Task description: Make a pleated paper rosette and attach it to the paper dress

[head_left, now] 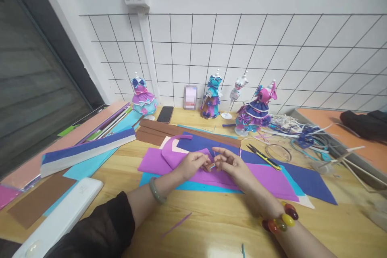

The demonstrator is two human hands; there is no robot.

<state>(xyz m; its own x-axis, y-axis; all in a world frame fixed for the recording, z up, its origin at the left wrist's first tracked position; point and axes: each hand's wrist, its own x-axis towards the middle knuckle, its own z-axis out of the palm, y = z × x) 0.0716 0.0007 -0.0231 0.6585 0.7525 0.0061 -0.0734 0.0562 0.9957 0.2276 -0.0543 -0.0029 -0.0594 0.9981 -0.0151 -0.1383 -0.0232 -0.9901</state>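
My left hand [193, 164] is closed in a pinch above a purple sheet [266, 177]. Whatever it holds is small and mostly hidden by the fingers. Just to the right, my right hand [231, 165] has its fingers curved and apart, the tips close to those of my left hand. Between the two hands shows a tiny brownish and pale-blue bit, too small to name. A curled purple strip [167, 151] lies on the sheets beside my left hand. Dark blue [314, 179] and light blue [187, 185] sheets lie under the purple one.
Yellow-and-black scissors [266, 157] rest right of my hands. Small dress forms in ruffled outfits [143, 96] stand along the wall, near a phone [165, 114]. Brown strips [151, 132] lie behind the sheets. A long white device [66, 213] sits at left; tangled cords [290, 125] lie at right.
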